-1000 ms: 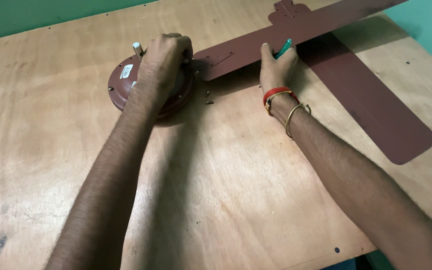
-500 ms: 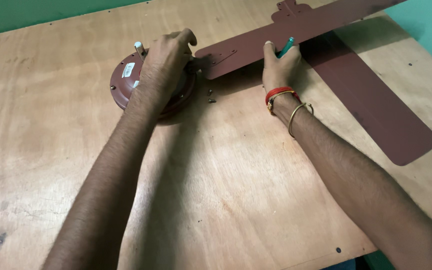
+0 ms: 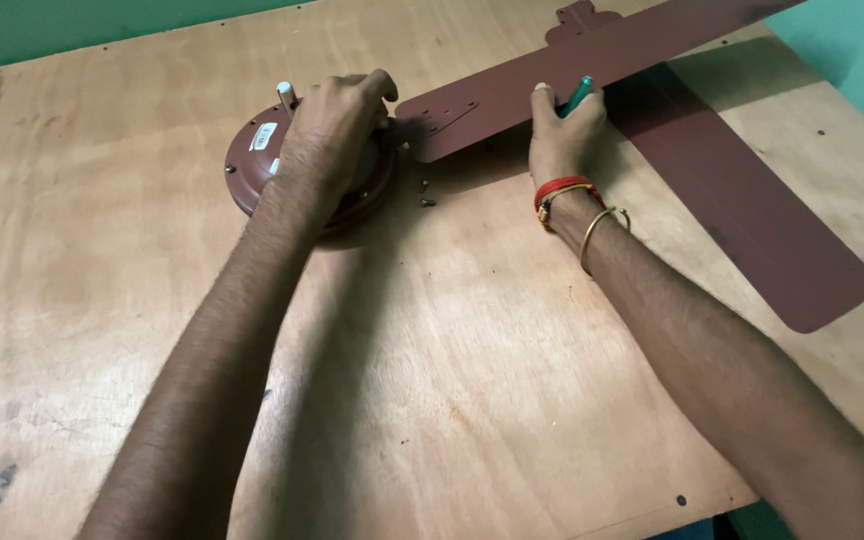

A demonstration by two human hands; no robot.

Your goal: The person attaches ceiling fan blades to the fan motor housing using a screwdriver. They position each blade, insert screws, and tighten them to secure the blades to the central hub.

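On the plywood table (image 3: 432,400), toward its far edge, the left hand (image 3: 330,135) lies cupped over the round brown ceiling fan motor housing (image 3: 257,165), fingers curled around its far rim and pressing it down. The right hand (image 3: 564,125) presses on a brown fan blade (image 3: 552,75) whose bracket end meets the housing; it also pinches a green-handled tool (image 3: 579,93), probably a screwdriver, between its fingers. The housing looks heavy and rigid, best gripped by its rim. The blades look like thin, stiff sheet metal, light, likely to flex at the tip, so hold near the bracket. Count: one housing, two blades, the second blade (image 3: 752,220) running to the right edge, and two or so small screws (image 3: 424,193) just beside the housing
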